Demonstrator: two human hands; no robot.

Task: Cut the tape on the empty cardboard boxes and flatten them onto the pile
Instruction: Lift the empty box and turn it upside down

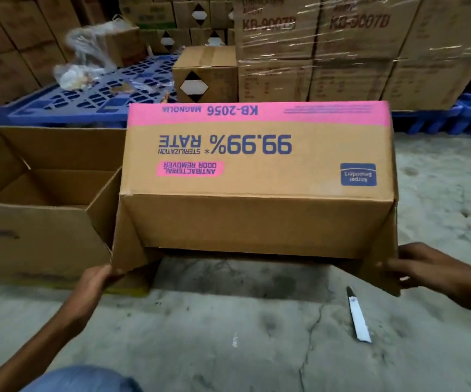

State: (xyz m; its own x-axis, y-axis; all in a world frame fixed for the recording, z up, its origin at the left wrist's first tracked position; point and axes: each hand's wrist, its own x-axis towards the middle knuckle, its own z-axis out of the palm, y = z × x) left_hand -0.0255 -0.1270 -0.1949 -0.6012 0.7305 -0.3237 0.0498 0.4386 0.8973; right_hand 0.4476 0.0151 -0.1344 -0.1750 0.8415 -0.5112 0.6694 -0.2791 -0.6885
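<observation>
A brown cardboard box (256, 176) with a pink band and upside-down blue print lies on its side on the concrete floor, its open end toward me. My left hand (98, 278) grips the box's left side flap. My right hand (423, 267) grips the right side flap. The top flap hangs down over the opening between them. A cutter blade (358, 315) lies on the floor just below my right hand, touched by neither hand.
An open empty cardboard box (39, 193) stands directly left of the held one. A blue plastic pallet (93, 97) behind carries a plastic bag and a small box (204, 73). Shrink-wrapped stacked cartons (355, 52) fill the back right.
</observation>
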